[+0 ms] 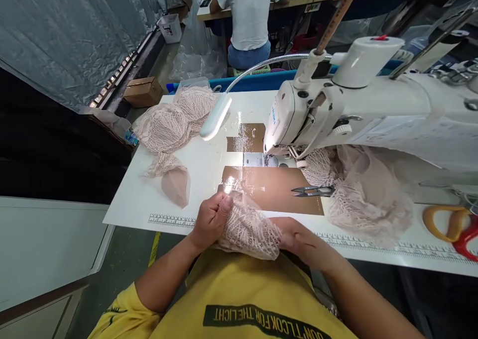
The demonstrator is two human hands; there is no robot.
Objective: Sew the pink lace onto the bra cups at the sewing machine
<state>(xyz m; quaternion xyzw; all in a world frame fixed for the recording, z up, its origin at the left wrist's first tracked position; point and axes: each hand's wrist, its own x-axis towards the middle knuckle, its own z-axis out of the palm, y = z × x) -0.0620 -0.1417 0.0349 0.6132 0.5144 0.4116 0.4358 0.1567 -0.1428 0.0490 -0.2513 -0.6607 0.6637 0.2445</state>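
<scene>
A pale pink lace piece [251, 228], shaped like a bra cup, is held at the table's front edge, close to my body. My left hand [212, 218] pinches its left end, the thumb lying on top. At its right end my right hand [300, 242] grips the fabric, with the fingertips hidden behind or inside the lace. Just beyond my hands, a pair of thread snips [312, 191] rests on brown tape [276, 189] stuck to the table. Farther back stands the white sewing machine [291, 115], its needle area above a metal plate [254, 160].
Lace cups [164, 127] are heaped at the table's back left, with a loose cup [175, 185] nearer. More lace and mesh [369, 199] lies under the machine arm. Orange and red scissors handles [446, 224] are at right. A lamp [216, 117] overhangs the table; a seated person [249, 20] is behind.
</scene>
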